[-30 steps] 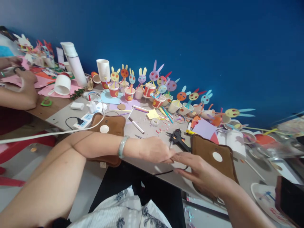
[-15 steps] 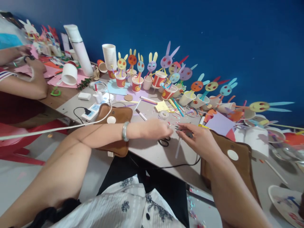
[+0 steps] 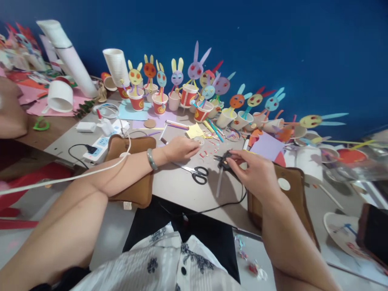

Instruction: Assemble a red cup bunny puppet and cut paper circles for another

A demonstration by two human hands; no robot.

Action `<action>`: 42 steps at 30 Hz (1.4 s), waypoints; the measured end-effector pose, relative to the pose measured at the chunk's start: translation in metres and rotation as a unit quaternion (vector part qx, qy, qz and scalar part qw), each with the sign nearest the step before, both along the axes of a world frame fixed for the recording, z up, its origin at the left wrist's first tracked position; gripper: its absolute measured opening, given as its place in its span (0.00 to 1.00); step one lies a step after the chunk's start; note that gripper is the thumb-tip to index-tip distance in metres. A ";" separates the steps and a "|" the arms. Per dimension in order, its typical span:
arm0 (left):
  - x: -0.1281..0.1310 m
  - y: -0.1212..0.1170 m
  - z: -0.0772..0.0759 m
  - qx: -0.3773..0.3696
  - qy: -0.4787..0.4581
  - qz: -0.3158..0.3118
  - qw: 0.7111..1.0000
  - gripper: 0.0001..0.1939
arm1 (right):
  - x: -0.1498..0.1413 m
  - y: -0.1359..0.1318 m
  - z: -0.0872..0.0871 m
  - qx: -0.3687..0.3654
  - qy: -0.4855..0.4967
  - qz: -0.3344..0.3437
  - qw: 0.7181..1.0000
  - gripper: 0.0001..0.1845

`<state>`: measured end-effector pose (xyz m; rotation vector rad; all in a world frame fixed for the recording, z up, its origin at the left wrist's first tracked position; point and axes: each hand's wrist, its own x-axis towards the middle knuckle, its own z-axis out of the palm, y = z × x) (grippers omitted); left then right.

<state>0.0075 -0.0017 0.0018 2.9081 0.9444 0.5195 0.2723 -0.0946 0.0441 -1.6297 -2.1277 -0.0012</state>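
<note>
Our R hand, fingers nearly closed, pinches the black glue gun at its L, clear stick pointing twd us, at the table. Our L hand, farther off, half-curled; can't tell if holding anything.

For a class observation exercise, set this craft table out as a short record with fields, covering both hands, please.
Left hand: beside the clear tape roll; grip unclear
Right hand: fingers at the black glue gun
Scissors: on the table, black handles between the hands
Back row: paper rabbit figures in paper cups
Power strip: left side, black plug inserted
Wall: blue
</note>
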 end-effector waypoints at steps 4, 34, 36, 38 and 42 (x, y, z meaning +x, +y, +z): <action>-0.007 0.003 0.002 0.013 -0.030 -0.008 0.999 0.17 | 0.041 -0.030 0.010 -0.058 -0.149 -0.121 0.980 0.14; 0.017 0.018 0.039 -0.100 0.156 0.125 0.975 0.15 | 0.083 -0.130 -0.052 -0.250 -0.186 -0.212 0.926 0.13; 0.012 0.026 0.030 -0.088 0.155 0.143 0.974 0.17 | 0.083 -0.131 -0.053 -0.248 -0.178 -0.212 0.928 0.14; 0.009 0.031 0.025 -0.083 0.158 0.142 0.974 0.16 | 0.087 -0.137 -0.053 -0.242 -0.148 -0.202 0.937 0.15; 0.010 0.029 0.026 -0.085 0.164 0.129 0.974 0.16 | 0.095 -0.153 -0.055 -0.216 -0.065 -0.158 0.961 0.23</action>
